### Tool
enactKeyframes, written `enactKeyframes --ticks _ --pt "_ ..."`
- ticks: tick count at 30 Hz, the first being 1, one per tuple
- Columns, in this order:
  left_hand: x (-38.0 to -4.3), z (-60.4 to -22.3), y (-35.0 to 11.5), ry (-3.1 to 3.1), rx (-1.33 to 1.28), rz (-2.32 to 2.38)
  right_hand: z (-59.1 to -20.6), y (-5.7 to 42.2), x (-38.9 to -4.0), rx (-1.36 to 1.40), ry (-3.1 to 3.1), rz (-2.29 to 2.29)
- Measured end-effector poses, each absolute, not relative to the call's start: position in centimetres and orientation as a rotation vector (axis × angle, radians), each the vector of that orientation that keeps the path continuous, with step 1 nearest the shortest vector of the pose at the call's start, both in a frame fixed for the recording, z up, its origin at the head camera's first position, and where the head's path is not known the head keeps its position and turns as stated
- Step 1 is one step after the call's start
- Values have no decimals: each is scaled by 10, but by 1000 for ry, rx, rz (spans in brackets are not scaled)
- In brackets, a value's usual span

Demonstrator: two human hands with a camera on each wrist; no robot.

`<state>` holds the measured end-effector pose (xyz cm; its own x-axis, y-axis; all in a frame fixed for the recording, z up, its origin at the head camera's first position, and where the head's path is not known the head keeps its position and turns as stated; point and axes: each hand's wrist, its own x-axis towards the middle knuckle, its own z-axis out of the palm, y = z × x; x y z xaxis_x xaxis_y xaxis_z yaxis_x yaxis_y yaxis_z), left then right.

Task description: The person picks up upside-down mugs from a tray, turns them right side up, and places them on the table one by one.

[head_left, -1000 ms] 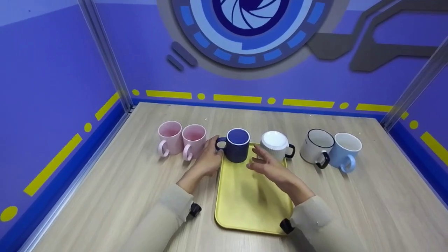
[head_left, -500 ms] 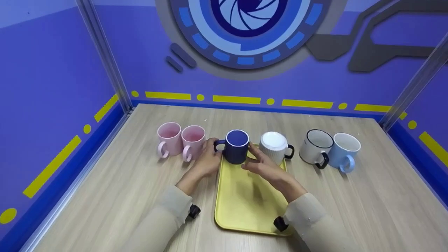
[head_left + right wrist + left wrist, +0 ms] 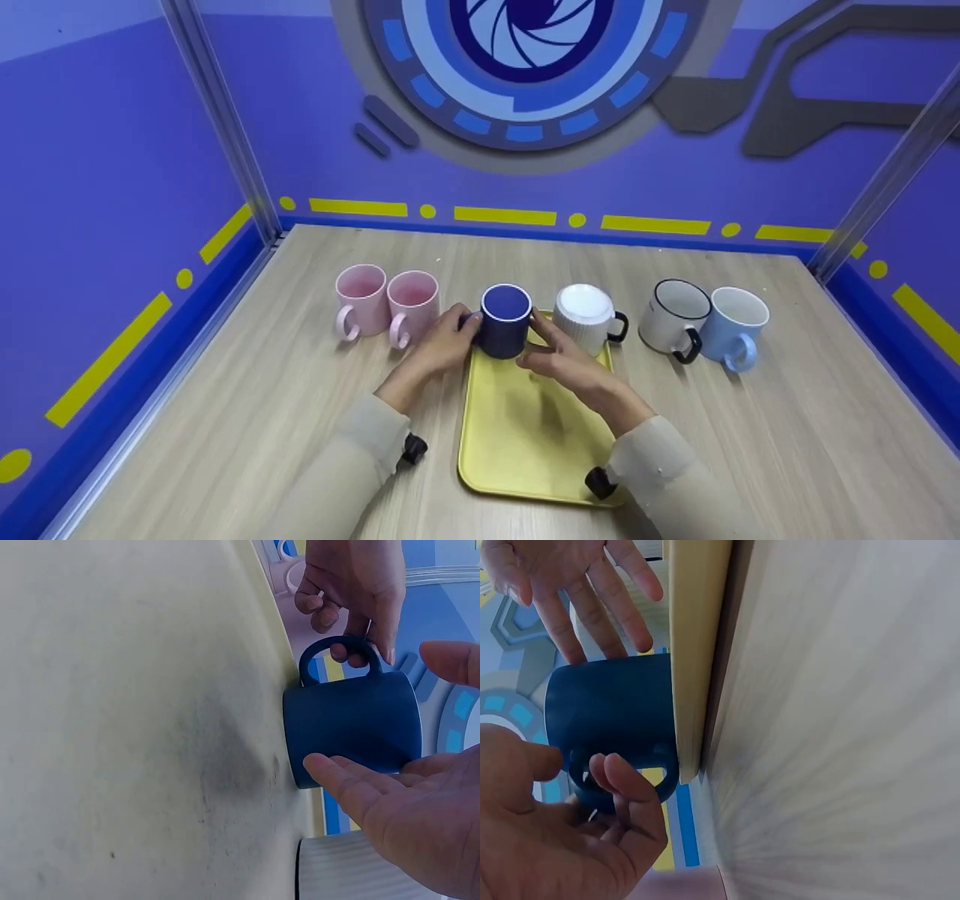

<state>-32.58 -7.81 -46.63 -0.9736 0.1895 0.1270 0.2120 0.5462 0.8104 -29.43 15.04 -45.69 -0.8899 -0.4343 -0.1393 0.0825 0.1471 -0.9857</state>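
Centrally, in the head view, a dark blue mug sits upright at the far left corner of a yellow tray, between the person's two hands. The left hand grips it at the handle side; the right hand reaches to the opposite side with fingers extended. Just beside it on the tray, a white ribbed mug rests upside down, its black handle pointing right. Two pink mugs stand side by side on the wooden table to the left; to the right stand a dark-rimmed white mug and a light blue mug.

Left wrist view, turned sideways: I see the left fingers curled at the mug's handle, the thumb near its rim. The right hand's fingers are spread and nearly straight against the far side of the body.

Right wrist view, also turned: left fingers hook through the handle. The right hand is spread wide, thumb well apart from the fingers, which lie along the mug without closing round it; whether every fingertip touches, I cannot tell.
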Motion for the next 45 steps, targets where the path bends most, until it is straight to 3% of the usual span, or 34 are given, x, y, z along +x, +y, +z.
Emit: enactKeyframes --ticks 8,29,45 --pt "-326 -466 -81 -2769 -554 -1547 -458 152 -294 -367 2040 -1773" --pt "-301 -459 -76 -2702 -460 -1521 -453 161 -281 -425 2164 -1758" --pt "-274 -448 -75 -2742 -663 -1596 -450 181 -266 -474 2208 -1699"
